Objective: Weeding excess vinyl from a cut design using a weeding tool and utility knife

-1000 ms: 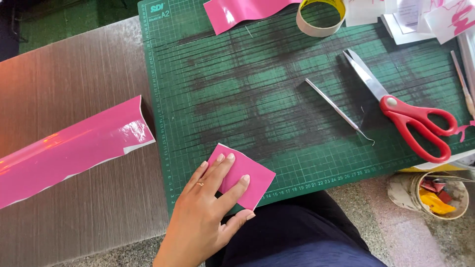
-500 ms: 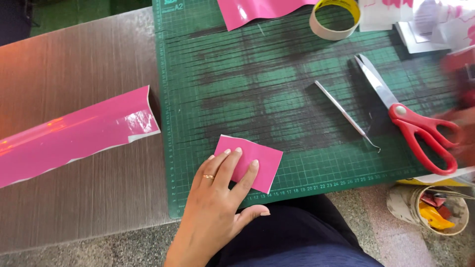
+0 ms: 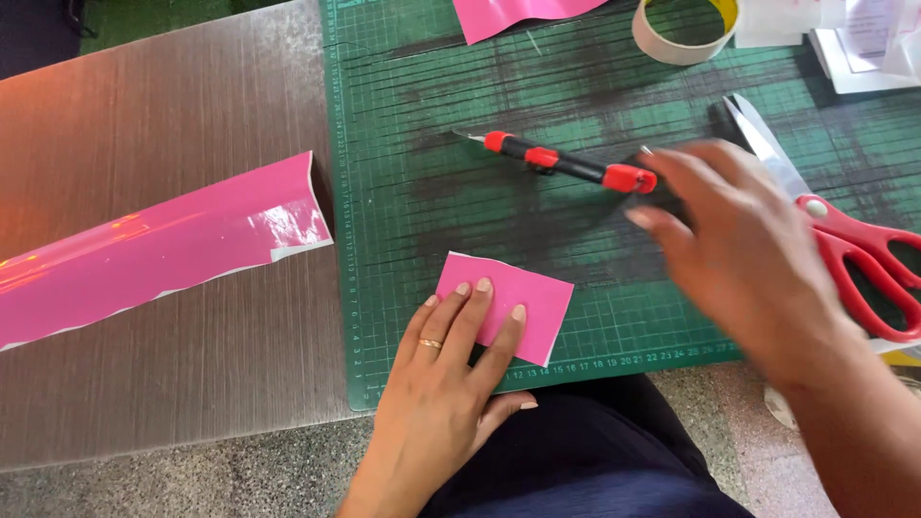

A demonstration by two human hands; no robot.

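Seen from over the shoulder, a person works at a green cutting mat (image 3: 595, 86) laid on a brushed brown table (image 3: 144, 105). At nine o'clock a long pink strip (image 3: 163, 245) lies off the mat on the table, one end curling up, apparently set aside. The left hand (image 3: 446, 384) lies flat at six o'clock, fingers spread on a small pink card (image 3: 523, 297), likely pinning it to the grid so it cannot slide; it grips nothing. Just above centre, at about twelve o'clock, a red-and-black knife (image 3: 566, 163) points its blade left. The right hand (image 3: 743, 249), blurred by motion, hangs at three o'clock with fingers loosely open, its fingertips at the knife's red end; whether they touch it cannot be told. Behind it, red scissors (image 3: 863, 249) are partly covered by the wrist. A tape roll (image 3: 672, 43) and another pink sheet (image 3: 508, 14) are cut off by the top edge, and white papers (image 3: 863, 48) at one o'clock are too cropped to make out.
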